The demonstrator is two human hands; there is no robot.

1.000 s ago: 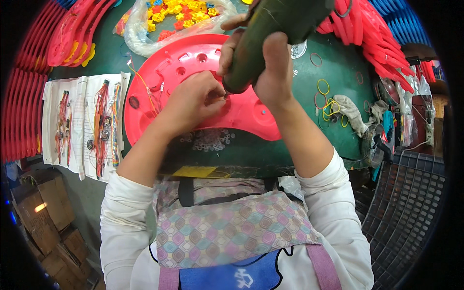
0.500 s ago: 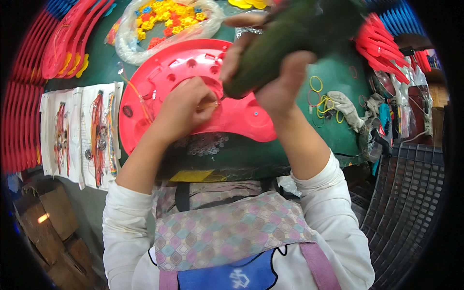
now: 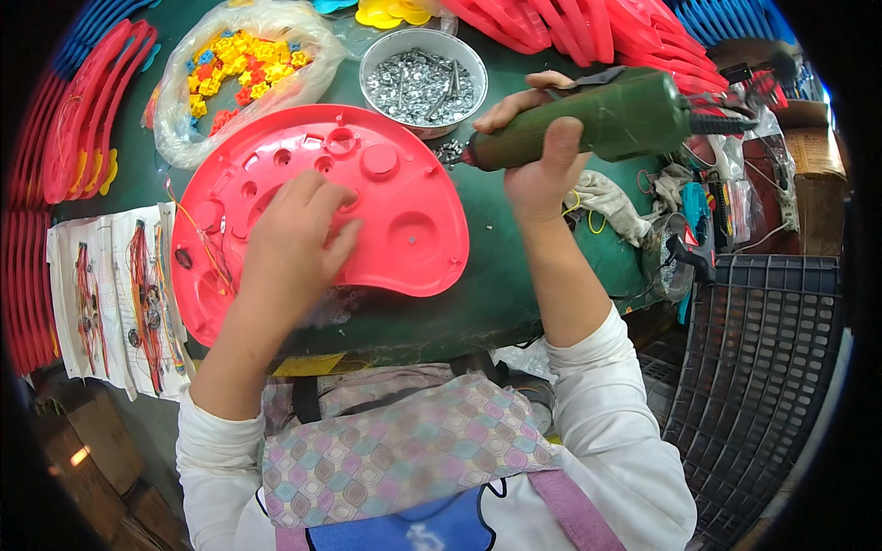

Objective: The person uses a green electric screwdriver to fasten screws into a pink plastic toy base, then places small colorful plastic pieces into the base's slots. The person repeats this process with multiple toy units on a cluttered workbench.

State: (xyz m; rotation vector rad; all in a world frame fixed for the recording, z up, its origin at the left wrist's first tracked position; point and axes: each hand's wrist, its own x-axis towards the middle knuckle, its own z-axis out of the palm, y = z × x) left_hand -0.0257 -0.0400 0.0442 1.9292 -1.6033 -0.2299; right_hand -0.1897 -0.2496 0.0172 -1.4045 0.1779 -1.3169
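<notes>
My right hand is wrapped around a green electric screwdriver, held nearly level above the table. Small metal screws cling in a cluster to its tip, just below a round white tub of screws. A red kidney-shaped plastic shell lies hollow side up with round recesses and posts. Over its middle hovers my left hand, slightly blurred, thumb and fingers apart and no object visible in them. Thin wires run along the shell's left part. One small screw sits in its right recess.
A plastic bag of yellow, red and blue star pieces lies behind the shell. Wire bundles on white sheets are at left. Stacked red parts line the left edge. A glove and a black crate are at right.
The screwdriver has moved back from over the shell to beside the screw tub, and its tip now carries screws. My left hand has loosened from a curled pose. The view has shifted.
</notes>
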